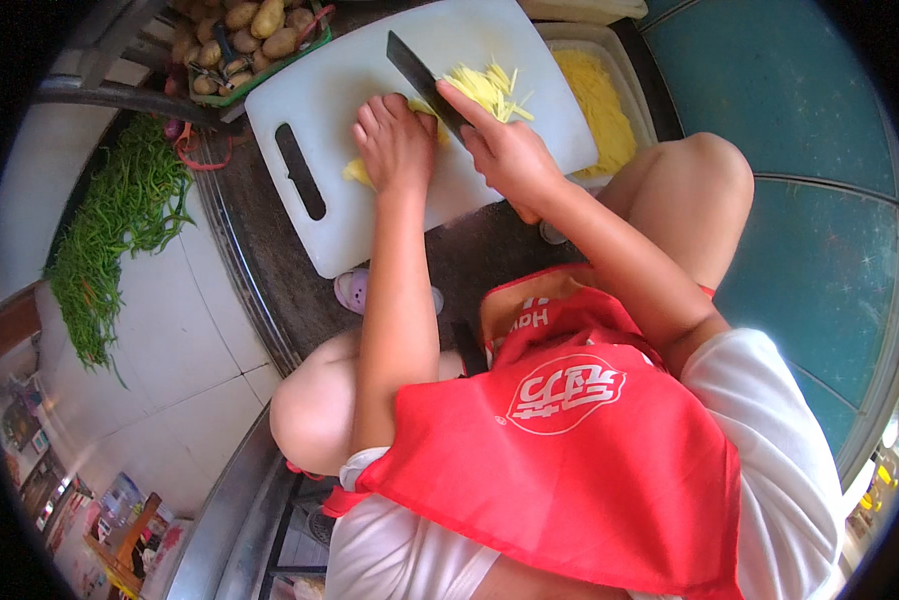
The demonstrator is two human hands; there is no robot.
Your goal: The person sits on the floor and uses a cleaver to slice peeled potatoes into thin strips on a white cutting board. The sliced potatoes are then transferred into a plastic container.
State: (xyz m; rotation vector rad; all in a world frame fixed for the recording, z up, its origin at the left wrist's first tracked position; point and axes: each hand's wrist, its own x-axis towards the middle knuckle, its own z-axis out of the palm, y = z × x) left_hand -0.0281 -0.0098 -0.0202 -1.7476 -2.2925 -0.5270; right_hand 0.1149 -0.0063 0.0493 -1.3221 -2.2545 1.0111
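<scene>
My right hand grips a broad dark-bladed kitchen knife, its index finger laid along the blade. With curled fingers, my left hand holds yellow slices, apparently peeled potato, down on the white plastic cutting board, just left of the blade. Most of those slices are hidden under my fingers. Thin yellow shreds lie heaped on the board to the right of the knife. Another yellow piece rests on the board by my left wrist.
A tub holding yellow shreds stands right of the board. Whole potatoes fill a green basket at the upper left. Long green peppers spread over pale tiles. My bent knees flank the board's near side.
</scene>
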